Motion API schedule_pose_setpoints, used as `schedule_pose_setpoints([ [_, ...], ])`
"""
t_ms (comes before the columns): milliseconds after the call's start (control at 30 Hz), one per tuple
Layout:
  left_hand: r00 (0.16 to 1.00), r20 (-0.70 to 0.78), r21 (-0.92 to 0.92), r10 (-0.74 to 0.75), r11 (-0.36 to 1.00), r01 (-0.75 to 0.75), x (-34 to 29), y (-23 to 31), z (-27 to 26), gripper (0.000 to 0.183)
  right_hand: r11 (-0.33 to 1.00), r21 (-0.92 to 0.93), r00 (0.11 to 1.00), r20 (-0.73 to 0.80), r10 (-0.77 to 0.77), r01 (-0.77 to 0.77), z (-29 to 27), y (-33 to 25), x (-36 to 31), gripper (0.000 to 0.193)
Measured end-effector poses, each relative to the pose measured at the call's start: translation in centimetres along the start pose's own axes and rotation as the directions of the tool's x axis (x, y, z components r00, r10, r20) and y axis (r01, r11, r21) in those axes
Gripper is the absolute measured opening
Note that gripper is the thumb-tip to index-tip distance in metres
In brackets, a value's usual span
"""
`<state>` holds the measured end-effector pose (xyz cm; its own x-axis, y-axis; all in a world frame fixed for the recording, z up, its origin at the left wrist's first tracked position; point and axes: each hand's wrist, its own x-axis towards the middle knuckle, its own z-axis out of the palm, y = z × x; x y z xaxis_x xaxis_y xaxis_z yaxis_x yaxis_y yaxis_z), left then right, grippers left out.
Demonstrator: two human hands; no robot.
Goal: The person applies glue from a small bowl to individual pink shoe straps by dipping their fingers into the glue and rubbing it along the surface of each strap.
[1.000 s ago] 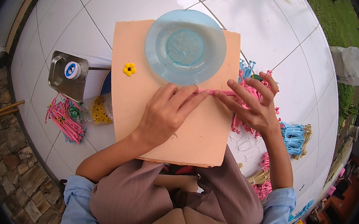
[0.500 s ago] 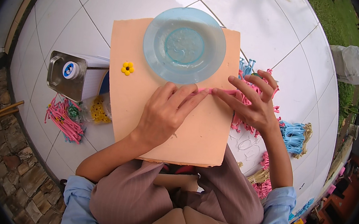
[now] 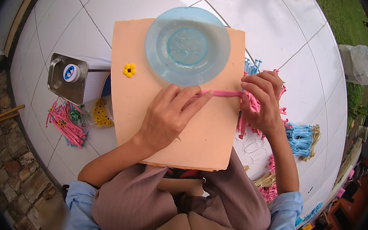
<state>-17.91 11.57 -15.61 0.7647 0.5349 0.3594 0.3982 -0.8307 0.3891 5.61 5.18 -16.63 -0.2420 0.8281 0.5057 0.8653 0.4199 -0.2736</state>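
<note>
A flat pink strip (image 3: 226, 94) runs across the peach board (image 3: 178, 128), just below the pale blue plate (image 3: 153, 45). My left hand (image 3: 168, 113) pinches its left end between thumb and fingers over the middle of the board. At the board's right edge my right hand (image 3: 260, 100) is closed on the other part of the strip, and some of it hangs below the thumb. A yellow flower (image 3: 129, 70) with a dark centre lies on the board left of the plate.
Left of the board stand a metal can (image 3: 79, 78) with a white cap, a bundle of pink strips (image 3: 65, 123) and a bag of yellow flowers (image 3: 102, 114). To the right lie pink pieces (image 3: 281, 95), blue bundles (image 3: 300, 141) and loose clear loops (image 3: 254, 148) on tiles.
My right hand has slid right along the pink strip to the board's edge, and its spread fingers have curled in. More of the strip shows between my hands. My left hand stays put.
</note>
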Motion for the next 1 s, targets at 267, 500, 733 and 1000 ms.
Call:
schedule_pose_setpoints([
  [267,0.995,-0.095,-0.091,-0.007,0.996,-0.002,-0.4,0.0,0.3,0.037,0.734,0.574,0.929,0.166,0.33,-0.363,0.3,-0.7,-2.4,0.054],
  [500,0.982,-0.184,-0.082,0.029,0.996,-0.045,-0.5,0.9,-0.5,0.024,0.643,0.562,0.847,0.238,0.476,-0.52,-1.1,-2.2,-1.4,0.048],
  [733,0.93,-0.339,-0.164,0.144,0.964,-0.209,1.5,4.8,-9.1,0.017,0.699,0.567,0.897,0.203,0.394,-0.435,-12.2,-7.8,0.8,0.049],
  [1000,0.874,-0.484,-0.346,0.034,0.91,-0.227,2.2,7.8,-17.6,0.021,0.835,0.364,0.877,-0.088,0.472,-0.412,-21.6,-15.6,3.6,0.055],
])
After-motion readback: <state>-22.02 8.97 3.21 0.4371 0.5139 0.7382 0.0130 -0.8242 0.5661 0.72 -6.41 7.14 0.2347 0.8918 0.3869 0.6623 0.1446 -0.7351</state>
